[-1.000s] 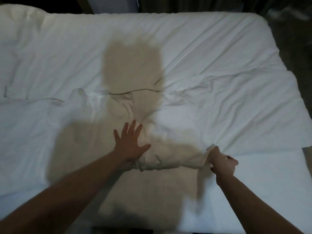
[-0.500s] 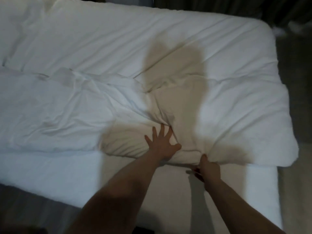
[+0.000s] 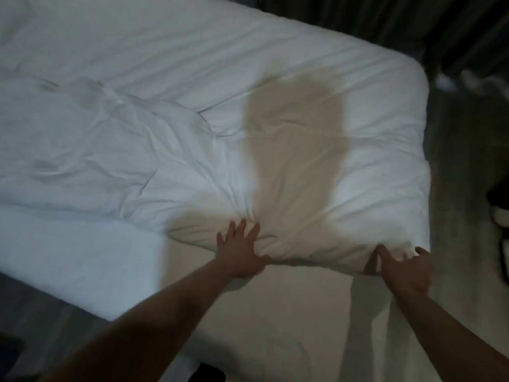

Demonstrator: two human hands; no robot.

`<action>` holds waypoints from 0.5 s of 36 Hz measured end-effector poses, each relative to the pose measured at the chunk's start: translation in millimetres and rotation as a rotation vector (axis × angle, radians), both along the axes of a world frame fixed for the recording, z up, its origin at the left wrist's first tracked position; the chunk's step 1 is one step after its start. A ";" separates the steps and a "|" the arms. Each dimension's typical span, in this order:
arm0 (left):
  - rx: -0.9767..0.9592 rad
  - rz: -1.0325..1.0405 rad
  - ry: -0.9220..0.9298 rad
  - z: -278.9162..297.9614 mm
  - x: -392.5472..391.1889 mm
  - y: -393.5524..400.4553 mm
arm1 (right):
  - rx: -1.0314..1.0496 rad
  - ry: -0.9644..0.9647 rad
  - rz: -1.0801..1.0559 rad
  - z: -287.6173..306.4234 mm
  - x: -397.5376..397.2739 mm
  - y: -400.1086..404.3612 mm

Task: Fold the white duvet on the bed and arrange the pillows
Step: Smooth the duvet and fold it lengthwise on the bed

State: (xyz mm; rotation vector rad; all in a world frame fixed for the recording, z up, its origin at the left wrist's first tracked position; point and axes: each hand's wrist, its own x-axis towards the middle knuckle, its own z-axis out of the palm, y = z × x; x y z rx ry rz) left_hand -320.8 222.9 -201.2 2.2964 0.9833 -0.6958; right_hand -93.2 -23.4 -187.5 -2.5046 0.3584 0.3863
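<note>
The white duvet (image 3: 165,139) lies rumpled across the bed, its near folded edge running from the left to the right corner. My left hand (image 3: 241,250) presses flat on that near edge with fingers spread. My right hand (image 3: 402,267) grips the duvet's near right corner, fingers curled around the fabric. Below the duvet's edge the bare white sheet (image 3: 289,312) of the mattress shows. No pillows are in view.
The bed's right edge drops to a dark floor (image 3: 465,188). Dark curtains (image 3: 385,20) hang behind the bed. White objects (image 3: 451,81) lie blurred on the floor at the upper right. My shadow falls across the duvet's middle.
My view and both hands have shifted toward the bed's right end. My right hand moved from the middle of the near edge to the right corner.
</note>
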 end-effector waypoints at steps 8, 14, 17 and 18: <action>0.246 0.065 -0.299 -4.6 74.2 -101.9 | -0.001 0.247 0.156 -31.6 77.2 -50.6; 0.126 0.052 -0.068 -19.2 143.0 -193.1 | -0.087 0.300 0.562 -41.0 114.0 -96.8; 0.089 0.054 -0.014 -15.7 163.3 -219.1 | -0.079 0.247 0.634 -35.4 124.6 -114.1; 0.066 0.043 0.000 -13.2 167.5 -221.8 | -0.079 0.246 0.655 -35.3 126.6 -120.8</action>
